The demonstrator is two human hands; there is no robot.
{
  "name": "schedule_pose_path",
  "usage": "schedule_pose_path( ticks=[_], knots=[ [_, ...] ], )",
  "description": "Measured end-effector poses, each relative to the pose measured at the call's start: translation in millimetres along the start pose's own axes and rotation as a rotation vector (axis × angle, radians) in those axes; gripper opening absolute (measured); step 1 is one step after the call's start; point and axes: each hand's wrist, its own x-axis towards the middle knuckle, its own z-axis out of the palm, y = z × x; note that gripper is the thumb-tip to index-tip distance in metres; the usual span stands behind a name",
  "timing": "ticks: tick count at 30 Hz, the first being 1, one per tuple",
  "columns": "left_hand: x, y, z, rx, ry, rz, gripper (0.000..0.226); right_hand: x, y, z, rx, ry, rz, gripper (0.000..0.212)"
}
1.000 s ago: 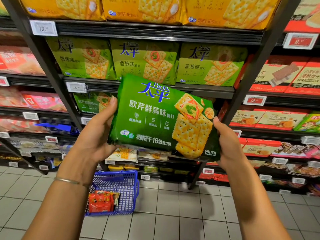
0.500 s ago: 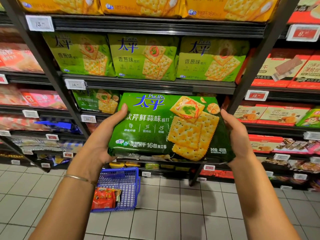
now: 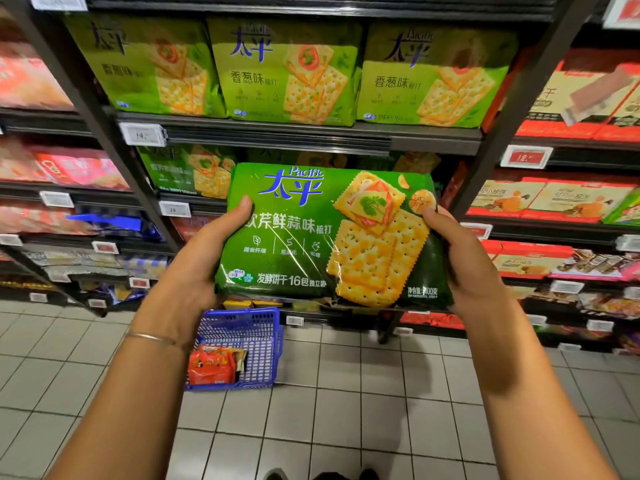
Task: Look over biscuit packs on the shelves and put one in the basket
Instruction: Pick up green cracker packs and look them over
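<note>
A dark green biscuit pack (image 3: 298,237) with cracker pictures is held up in front of the shelves, its front facing me. My left hand (image 3: 197,268) grips its left end, thumb on the front. My right hand (image 3: 460,261) grips its right end the same way. Below the pack, a blue wire basket (image 3: 266,341) stands on the tiled floor with a red packet (image 3: 209,368) inside. Its upper left part is hidden behind my left wrist.
Light green cracker packs (image 3: 287,71) fill the shelf above, and more dark green packs (image 3: 187,171) sit on the shelf behind the held one. Red and beige boxes (image 3: 554,199) line the right bay, pink packs (image 3: 72,168) the left. Black uprights (image 3: 512,109) frame the bay.
The pack has dropped slightly and levelled out from its tilt, and both hands have come closer to me. The view has shifted downward, hiding the yellow top shelf.
</note>
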Motion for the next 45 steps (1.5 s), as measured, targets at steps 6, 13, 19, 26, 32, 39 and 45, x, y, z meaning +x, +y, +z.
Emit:
schedule_pose_path(
  ticks=[6, 13, 19, 26, 32, 39, 45],
  knots=[
    [0, -6, -5, 0.012, 0.016, -0.008, 0.040, -3, 4, 1, -0.035, 0.018, -0.009, 0.026],
    [-5, -18, -18, 0.054, 0.072, 0.078, 0.037, -3, 32, 1, -0.076, 0.032, 0.008, 0.035],
    [-3, -50, -33, 0.075, 0.055, 0.021, 0.030, -1, 63, -5, -0.162, 0.103, 0.041, 0.037],
    [-14, -46, -40, 0.085, 0.085, 0.000, 0.036, -10, 69, 4, -0.202, 0.109, 0.063, 0.037],
    [-31, -35, -30, 0.059, 0.138, 0.016, 0.046, -18, 70, 4, -0.156, 0.090, 0.094, 0.036],
    [-49, -26, -22, -0.155, -0.104, 0.109, 0.062, -26, 104, 9, 0.116, 0.049, 0.336, 0.043],
    [-55, -22, 11, -0.241, -0.166, 0.184, 0.055, -32, 144, 30, 0.081, 0.032, 0.509, 0.047]
  ],
)
